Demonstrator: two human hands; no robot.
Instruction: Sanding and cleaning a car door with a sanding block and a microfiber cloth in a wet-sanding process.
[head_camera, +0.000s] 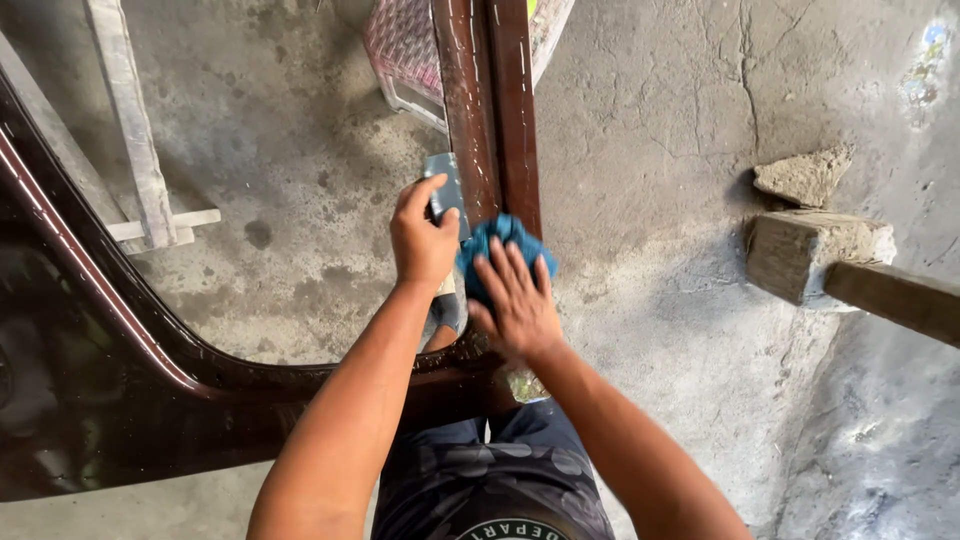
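While our right hand (517, 300) presses a blue cloth (503, 248) flat-palmed onto the brown rail (490, 110) running straight away from us, our left hand (424, 238) grips a grey block (446, 190).

Floor (650, 150) open; stones (810, 215) rt.

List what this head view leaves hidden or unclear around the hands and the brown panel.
- Grey sanding block: the left hand covers its lower part.
- Blue cloth: the right hand presses flat over most of it.
- Brown glossy panel: cut off by the left and top edges.
- Pink crate: cut off at the top edge, partly behind the panel's post.
- Wooden beam: runs off the right edge.
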